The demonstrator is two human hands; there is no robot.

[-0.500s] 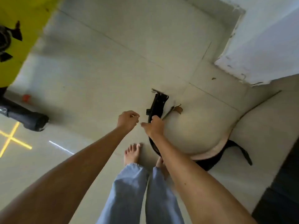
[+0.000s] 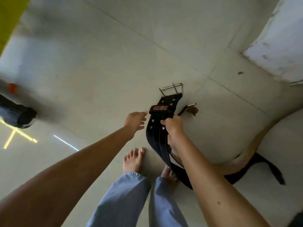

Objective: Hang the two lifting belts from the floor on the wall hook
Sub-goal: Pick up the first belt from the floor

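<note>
A: Head view: right hand (image 2: pixel 173 126) grips the black belt (image 2: pixel 157 133) mid-frame, buckle end raised; left hand (image 2: pixel 136 122) spread beside it, empty.

B: Gather the tan belt (image 2: pixel 246 158) at lower right too, on the floor (image 2: pixel 114 63).

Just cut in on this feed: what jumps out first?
Centre frame, the right hand grips a wide black leather lifting belt with a steel buckle at its far end. The open left hand reaches for its edge. A tan leather belt curves across the pale tiled floor, right.
</note>
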